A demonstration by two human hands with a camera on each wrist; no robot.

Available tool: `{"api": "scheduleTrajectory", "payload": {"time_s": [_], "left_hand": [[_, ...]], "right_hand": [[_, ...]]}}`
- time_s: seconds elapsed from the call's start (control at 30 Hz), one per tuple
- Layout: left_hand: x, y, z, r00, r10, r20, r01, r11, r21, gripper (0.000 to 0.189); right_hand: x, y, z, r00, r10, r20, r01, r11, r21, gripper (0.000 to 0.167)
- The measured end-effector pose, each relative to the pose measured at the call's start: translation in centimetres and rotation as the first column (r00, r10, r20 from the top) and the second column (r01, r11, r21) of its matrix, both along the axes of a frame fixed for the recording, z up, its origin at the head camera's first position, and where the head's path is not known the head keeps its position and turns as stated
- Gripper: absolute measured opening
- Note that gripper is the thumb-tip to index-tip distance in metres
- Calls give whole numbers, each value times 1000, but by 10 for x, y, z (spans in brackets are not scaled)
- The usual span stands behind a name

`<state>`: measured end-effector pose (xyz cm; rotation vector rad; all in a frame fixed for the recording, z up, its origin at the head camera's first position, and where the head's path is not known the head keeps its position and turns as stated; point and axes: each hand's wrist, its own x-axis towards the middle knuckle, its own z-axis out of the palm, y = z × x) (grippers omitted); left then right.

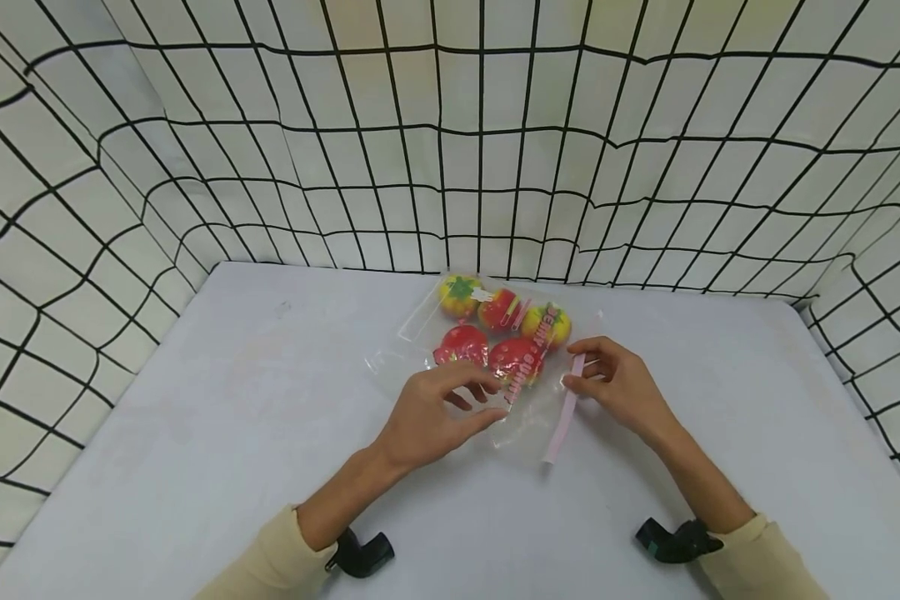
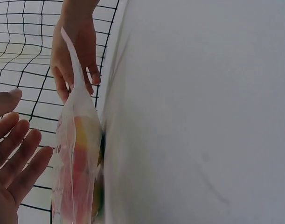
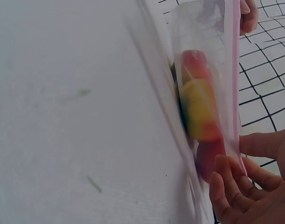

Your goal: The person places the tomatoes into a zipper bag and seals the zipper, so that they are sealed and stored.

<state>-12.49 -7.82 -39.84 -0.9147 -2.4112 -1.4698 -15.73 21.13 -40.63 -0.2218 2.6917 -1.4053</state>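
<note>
A clear plastic zip bag (image 1: 525,427) with pink lettering lies flat near the table's far side. Inside it are several rounded red and yellow pieces, among them a red one (image 1: 513,360) and a yellow one with a green top (image 1: 461,295). My right hand (image 1: 624,389) pinches the bag's pink zip strip (image 1: 560,429) between thumb and fingers at the right edge. In the right wrist view the strip (image 3: 232,70) runs between thumb and fingertips. Over the bag's near left part is my left hand (image 1: 427,423), its fingers spread and loosely bent, gripping nothing.
The white table (image 1: 195,467) is bounded at the back and sides by a black net (image 1: 480,167) in front of pale sheeting. A black device (image 1: 363,554) sits on the left wrist, another (image 1: 675,542) on the right. Both arms have cream sleeves (image 1: 270,558).
</note>
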Motion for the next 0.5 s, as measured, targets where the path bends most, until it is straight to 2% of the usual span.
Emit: {"api": "scheduleTrajectory", "payload": {"time_s": [0.1,0.2,0.33,0.5], "left_hand": [[-6,-4,3,998,55,-22,-56,998,-14,32],[-13,-6,4,990,132,-52,-136,988,-77,33],[-23,-3,3,976,199,-92,-215,953,-212,38],[-32,1,-2,970,217,-112,-243,903,-354,49]], "right_hand": [[-2,2,-2,1000,0,-3,0,1000,-10,46],[-4,5,-4,1000,6,-8,-6,1000,-14,47],[-7,8,-7,1000,-6,-22,7,1000,10,47],[-12,11,-10,999,-31,-24,32,999,15,47]]}}
